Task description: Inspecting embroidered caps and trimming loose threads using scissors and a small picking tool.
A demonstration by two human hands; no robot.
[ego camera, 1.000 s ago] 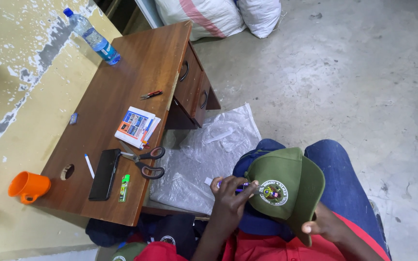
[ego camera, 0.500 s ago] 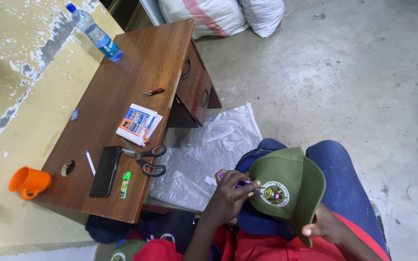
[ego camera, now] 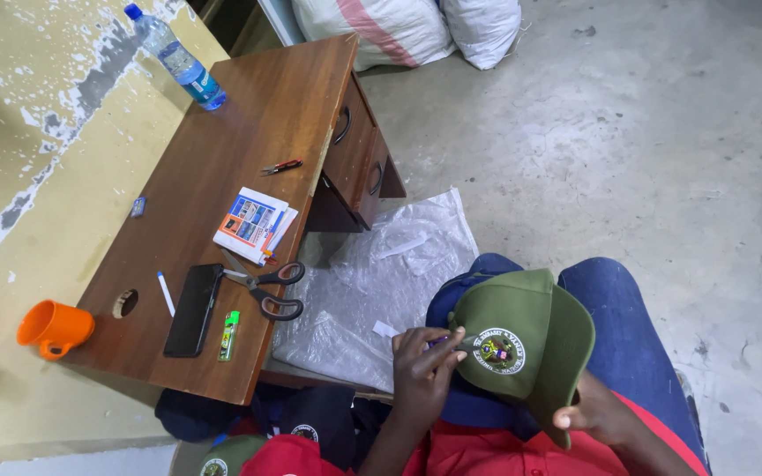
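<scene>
A green cap [ego camera: 531,335] with a round embroidered badge [ego camera: 498,351] rests on my lap, over a dark blue cap [ego camera: 456,300] lying beneath it. My left hand [ego camera: 423,375] presses against the cap front beside the badge, fingers pinched on a small blue-purple object [ego camera: 438,340] that is too small to identify. My right hand [ego camera: 594,414] grips the green cap's brim from below, mostly hidden by the brim.
A wooden desk [ego camera: 222,150] with drawers stands to the left. It holds scissors [ego camera: 266,286], a black phone [ego camera: 192,309], a green lighter [ego camera: 229,336], a booklet [ego camera: 254,224], a water bottle [ego camera: 175,58] and an orange mug [ego camera: 55,328]. Clear plastic sheet [ego camera: 381,282] lies by my knees, with sacks [ego camera: 399,26] behind on the concrete floor.
My left hand's fingers shifted slightly along the cap front near the badge. My right hand and the cap stayed almost still.
</scene>
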